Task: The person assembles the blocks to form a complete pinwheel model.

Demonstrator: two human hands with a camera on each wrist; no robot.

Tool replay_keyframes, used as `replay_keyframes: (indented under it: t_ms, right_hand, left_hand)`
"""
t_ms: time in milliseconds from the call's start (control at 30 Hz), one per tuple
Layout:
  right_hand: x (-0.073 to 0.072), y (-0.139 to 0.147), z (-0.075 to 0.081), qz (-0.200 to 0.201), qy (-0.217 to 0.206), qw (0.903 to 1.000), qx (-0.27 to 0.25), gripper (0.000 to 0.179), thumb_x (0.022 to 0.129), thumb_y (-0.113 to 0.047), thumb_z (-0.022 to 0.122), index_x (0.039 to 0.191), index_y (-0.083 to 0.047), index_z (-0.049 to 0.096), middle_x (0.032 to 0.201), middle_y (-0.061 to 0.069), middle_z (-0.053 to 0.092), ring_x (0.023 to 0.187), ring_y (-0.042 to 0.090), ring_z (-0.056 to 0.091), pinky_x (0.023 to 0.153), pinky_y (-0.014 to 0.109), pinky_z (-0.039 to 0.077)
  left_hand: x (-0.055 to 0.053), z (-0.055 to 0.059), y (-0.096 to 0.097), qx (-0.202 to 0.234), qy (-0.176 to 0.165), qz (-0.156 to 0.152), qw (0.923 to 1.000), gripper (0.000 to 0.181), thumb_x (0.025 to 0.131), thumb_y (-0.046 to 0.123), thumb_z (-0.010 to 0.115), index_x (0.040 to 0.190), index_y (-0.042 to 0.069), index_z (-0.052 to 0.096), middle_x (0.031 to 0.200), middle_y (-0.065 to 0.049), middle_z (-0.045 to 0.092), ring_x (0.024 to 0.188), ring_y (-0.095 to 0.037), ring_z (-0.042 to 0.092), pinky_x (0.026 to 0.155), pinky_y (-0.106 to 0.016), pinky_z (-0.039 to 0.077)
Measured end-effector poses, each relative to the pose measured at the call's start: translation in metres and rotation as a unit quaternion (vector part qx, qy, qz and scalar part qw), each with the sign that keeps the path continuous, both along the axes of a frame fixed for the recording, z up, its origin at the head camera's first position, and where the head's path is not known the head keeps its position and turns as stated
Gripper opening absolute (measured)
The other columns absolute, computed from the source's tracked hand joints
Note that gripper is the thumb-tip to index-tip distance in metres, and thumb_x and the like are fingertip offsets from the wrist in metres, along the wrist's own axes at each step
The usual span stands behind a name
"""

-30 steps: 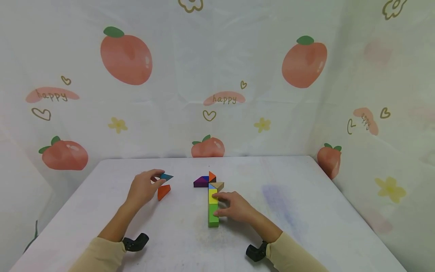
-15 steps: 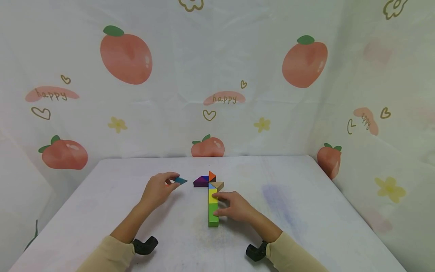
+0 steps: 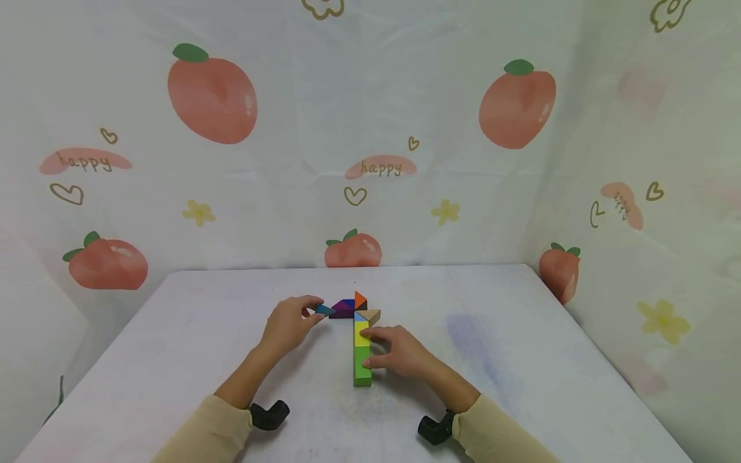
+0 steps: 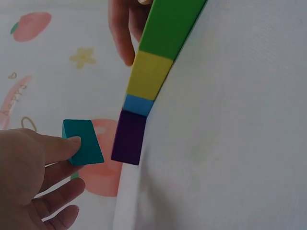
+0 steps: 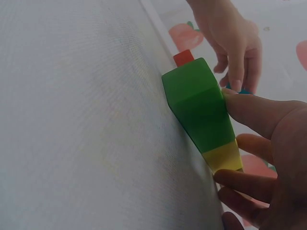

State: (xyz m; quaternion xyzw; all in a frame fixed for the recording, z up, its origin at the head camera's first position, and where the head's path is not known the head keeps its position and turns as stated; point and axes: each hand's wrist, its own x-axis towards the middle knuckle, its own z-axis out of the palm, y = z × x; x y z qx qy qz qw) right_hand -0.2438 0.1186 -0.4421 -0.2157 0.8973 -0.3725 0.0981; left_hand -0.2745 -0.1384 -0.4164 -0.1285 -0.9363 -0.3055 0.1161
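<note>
My left hand (image 3: pixel 289 325) pinches a teal wedge-shaped block (image 4: pixel 86 143) between thumb and fingers. In the head view the block's pointed end overlaps the left end of a purple block (image 3: pixel 340 311); the left wrist view shows a gap between them. A dark blue piece (image 3: pixel 349 303), an orange triangle (image 3: pixel 360 300) and a bare-wood triangle (image 3: pixel 372 315) adjoin the purple one. Below them run a light blue piece (image 3: pixel 359 317), a yellow block (image 3: pixel 358 338) and a green block (image 3: pixel 362 378). My right hand (image 3: pixel 405 350) rests fingertips on yellow and thumb on green.
A red block (image 5: pixel 183 58) lies beyond the green block in the right wrist view; the left hand hides it in the head view. Black wrist-worn devices (image 3: pixel 270 416) sit at both sleeves. A fruit-printed cloth (image 3: pixel 260 212) hangs behind the white table (image 3: pixel 521 399).
My left hand has carried the teal block rightward, from above the red block to the purple block's left end. My right hand stays where it was on the yellow and green blocks.
</note>
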Motion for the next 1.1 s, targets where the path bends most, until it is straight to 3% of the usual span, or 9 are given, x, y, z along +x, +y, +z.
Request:
replay_keyframes:
  t_ms: [300,467,633,1100]
  right_hand:
    - [0.000,0.001,0.000,0.013,0.020,0.9997,-0.001,0.061,0.083,-0.040,0.076,0.136,-0.018,0.058,0.137,0.004,0.055,0.126,0.028,0.046,0.105,0.052,0.037]
    - [-0.001,0.001,0.000,0.014,0.019,0.9997,-0.005,0.060,0.083,-0.039,0.077,0.136,-0.017,0.058,0.137,0.005,0.055,0.126,0.028,0.046,0.105,0.051,0.037]
    - [-0.001,0.000,0.000,0.014,0.016,0.9998,-0.003,0.060,0.083,-0.040,0.076,0.136,-0.018,0.058,0.138,0.004,0.054,0.127,0.028,0.046,0.105,0.052,0.036]
    - [0.000,0.000,0.000,0.012,0.019,0.9997,-0.004,0.061,0.083,-0.038,0.077,0.136,-0.016,0.058,0.137,0.006,0.055,0.126,0.029,0.046,0.104,0.052,0.037]
  left_hand:
    - [-0.006,-0.008,0.015,-0.012,-0.022,0.007,0.9997,0.032,0.087,0.022,0.075,0.118,0.013,0.070,0.100,0.001,0.069,0.079,-0.016,0.056,0.068,-0.029,0.050]
    - [-0.009,-0.009,0.022,-0.045,-0.042,0.029,0.9977,0.029,0.086,0.022,0.075,0.114,0.014,0.071,0.100,-0.001,0.070,0.087,-0.020,0.061,0.079,-0.038,0.054]
    - [-0.009,-0.009,0.028,-0.076,-0.054,0.030,0.9952,0.028,0.086,0.022,0.076,0.111,0.011,0.072,0.099,-0.002,0.071,0.099,-0.025,0.062,0.088,-0.045,0.052]
    - [-0.009,-0.012,0.035,-0.086,-0.057,0.023,0.9944,0.028,0.085,0.022,0.077,0.110,0.011,0.072,0.091,-0.001,0.069,0.084,-0.020,0.060,0.079,-0.038,0.055]
